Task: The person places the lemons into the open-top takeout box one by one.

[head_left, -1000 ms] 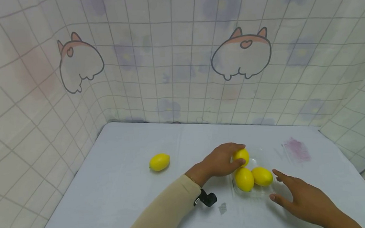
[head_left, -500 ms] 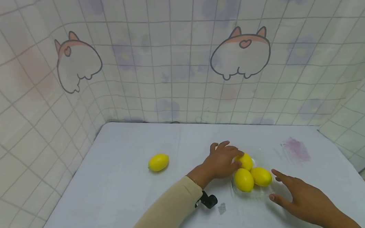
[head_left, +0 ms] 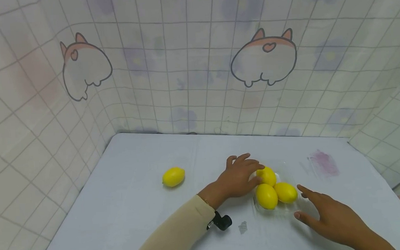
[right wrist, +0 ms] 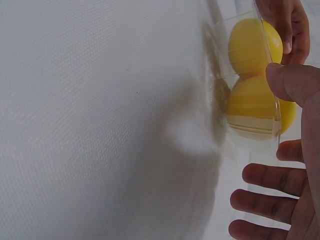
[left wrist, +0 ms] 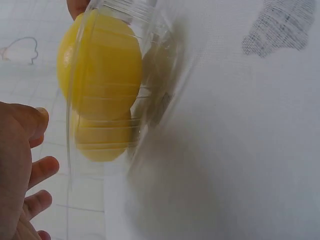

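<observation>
Three yellow lemons sit close together in a clear plastic container [left wrist: 162,67]: one at the back [head_left: 268,177], one in front [head_left: 266,197] and one on the right [head_left: 286,192]. My left hand [head_left: 238,179] is at the container's left side, fingers spread and loose, with thumb and forefinger overlapping the back lemon in the head view. From the left wrist, its fingers show apart from the container wall. At the right side my right hand [head_left: 337,218] holds nothing; its fingers are extended, the fingertips near the right lemon. A fourth lemon [head_left: 173,177] lies alone on the table, left of the left hand.
The white table [head_left: 123,219] meets a grid-patterned curtain [head_left: 183,65] at the back and sides. A pink stain [head_left: 323,163] marks the table at the right. One small grey patch [head_left: 243,227] lies in front of the container. A black wrist camera [head_left: 223,221] hangs under my left sleeve.
My left hand has let go of the back lemon, opened its fingers and drawn slightly left. That lemon has settled against the other two. The right hand stays in place.
</observation>
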Available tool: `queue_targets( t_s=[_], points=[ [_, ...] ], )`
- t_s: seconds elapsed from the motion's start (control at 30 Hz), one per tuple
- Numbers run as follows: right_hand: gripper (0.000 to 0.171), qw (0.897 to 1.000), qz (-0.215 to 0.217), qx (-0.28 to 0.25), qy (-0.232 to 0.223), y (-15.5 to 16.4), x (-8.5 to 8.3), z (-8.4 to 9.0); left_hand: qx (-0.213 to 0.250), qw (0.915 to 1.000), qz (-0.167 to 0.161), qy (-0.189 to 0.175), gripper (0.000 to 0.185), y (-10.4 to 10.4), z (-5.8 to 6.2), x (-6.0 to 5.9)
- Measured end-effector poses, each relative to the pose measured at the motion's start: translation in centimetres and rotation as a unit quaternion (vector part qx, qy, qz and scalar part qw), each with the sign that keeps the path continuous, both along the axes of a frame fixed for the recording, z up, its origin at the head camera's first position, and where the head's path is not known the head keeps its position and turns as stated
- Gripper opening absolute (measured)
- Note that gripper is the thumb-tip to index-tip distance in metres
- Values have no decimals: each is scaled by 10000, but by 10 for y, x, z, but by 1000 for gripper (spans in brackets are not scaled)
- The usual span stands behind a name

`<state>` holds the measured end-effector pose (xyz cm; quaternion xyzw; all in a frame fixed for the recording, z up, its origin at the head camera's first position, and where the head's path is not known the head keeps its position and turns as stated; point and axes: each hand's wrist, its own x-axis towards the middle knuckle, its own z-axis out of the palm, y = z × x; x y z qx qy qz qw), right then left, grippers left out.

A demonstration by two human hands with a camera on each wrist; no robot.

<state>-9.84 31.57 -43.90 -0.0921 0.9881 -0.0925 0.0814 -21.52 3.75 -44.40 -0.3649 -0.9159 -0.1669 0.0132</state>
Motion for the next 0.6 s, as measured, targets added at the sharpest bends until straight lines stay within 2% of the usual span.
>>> queue_targets(
  t_s=[0.27, 0.6],
  points=[
    [102, 9996, -107, 82, -231, -1, -2, 1, 221, 9996, -152, 128, 42, -26, 5, 3],
    [103, 9999, -68, 44, -129, -1, 0, 1, 452, 9988, -135, 141, 42, -65, 14, 7]
  ],
)
